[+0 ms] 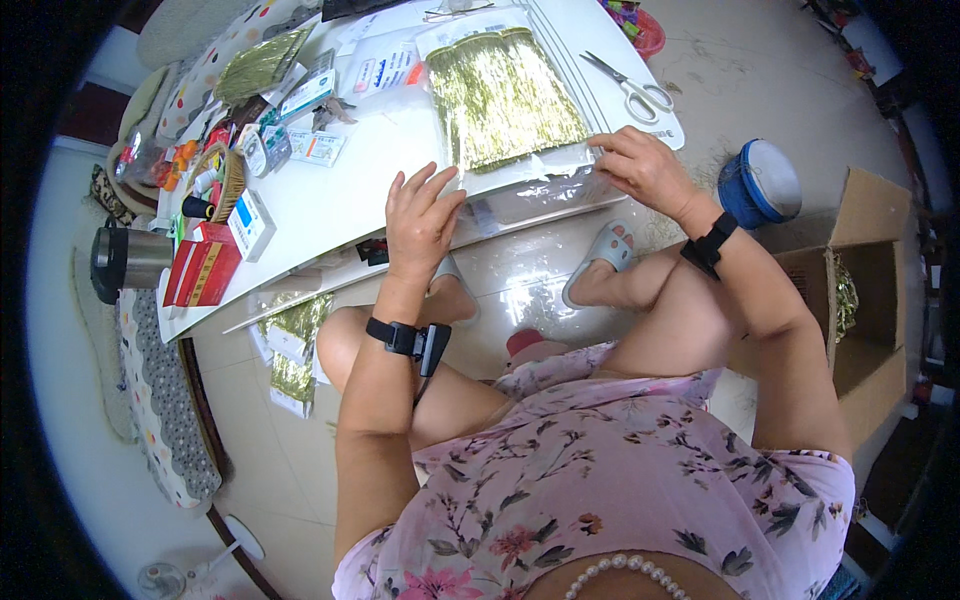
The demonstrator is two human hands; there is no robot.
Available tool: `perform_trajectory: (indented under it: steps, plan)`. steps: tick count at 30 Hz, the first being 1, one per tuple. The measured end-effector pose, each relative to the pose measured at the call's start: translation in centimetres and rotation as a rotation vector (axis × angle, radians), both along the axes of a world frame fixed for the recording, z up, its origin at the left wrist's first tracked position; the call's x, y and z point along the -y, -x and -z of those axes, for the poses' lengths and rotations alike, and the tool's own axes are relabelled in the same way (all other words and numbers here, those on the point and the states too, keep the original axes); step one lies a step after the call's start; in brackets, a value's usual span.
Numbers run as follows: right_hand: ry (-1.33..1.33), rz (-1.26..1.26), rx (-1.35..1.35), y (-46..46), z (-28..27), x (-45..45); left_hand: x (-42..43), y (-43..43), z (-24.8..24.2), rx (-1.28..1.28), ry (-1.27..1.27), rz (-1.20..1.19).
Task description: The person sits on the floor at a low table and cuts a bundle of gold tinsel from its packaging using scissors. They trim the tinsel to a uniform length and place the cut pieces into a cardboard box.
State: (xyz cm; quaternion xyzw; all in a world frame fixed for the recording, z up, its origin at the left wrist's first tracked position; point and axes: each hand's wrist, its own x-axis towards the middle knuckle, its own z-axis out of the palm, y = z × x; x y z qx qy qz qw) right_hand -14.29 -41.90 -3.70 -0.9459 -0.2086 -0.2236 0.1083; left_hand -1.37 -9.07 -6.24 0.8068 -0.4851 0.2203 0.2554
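Observation:
A clear plastic bag holding gold metallic tinsel fringe [510,101] lies flat on the white table [367,187]. Its clear end hangs over the near table edge. My left hand [422,217] is at the bag's left near corner, with fingertips at the plastic; whether they pinch it is unclear. At the right near corner, my right hand [637,165] pinches the bag's edge between thumb and fingers. White-handled scissors [637,94] lie right of the bag with the blades a little apart. Another piece of gold fringe [259,64] rests at the table's far left.
Medicine boxes [255,223], a red box [210,270] and a wicker basket [231,180] crowd the table's left side. A blue bucket [757,184] and an open cardboard box [870,315] stand on the floor at right. More packed gold fringe [292,375] lies below the table at left.

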Motion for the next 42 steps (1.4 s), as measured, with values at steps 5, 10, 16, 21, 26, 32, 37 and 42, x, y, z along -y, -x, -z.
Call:
perform_trajectory:
  steps: [5, 10, 16, 21, 26, 32, 37, 42]
  plan:
    - [-0.199, 0.071, -0.021, 0.6, 1.2, 0.1, -0.2, 0.2, -0.1, -0.039, 0.014, -0.012]
    - [-0.198, 0.106, 0.077, -0.2, 1.3, 0.4, 0.9, 0.4, -0.2, -0.068, 0.057, -0.045]
    - [-0.195, 0.059, 0.069, -0.9, 1.4, 1.2, 0.8, -0.5, -0.2, 0.042, 0.012, 0.022]
    - [-0.245, 0.020, 0.125, -1.5, 1.3, 1.2, 0.9, -0.5, -0.4, -0.078, 0.044, 0.003]
    - [-0.262, -0.018, 0.051, -1.8, 1.5, 1.5, 1.1, -0.5, -0.4, -0.130, 0.059, 0.031]
    - [-0.772, 0.199, -0.141, -1.7, 3.4, 1.5, 1.1, -0.8, 0.3, -0.460, 0.303, 0.012]
    - [-0.910, 0.218, -0.150, -2.4, 3.9, 1.4, 1.1, -0.5, 0.8, -0.703, 0.353, -0.107]
    - [-0.742, 0.176, -0.180, -2.1, 3.1, 1.6, 1.2, -0.5, 1.0, -0.740, 0.421, -0.087]
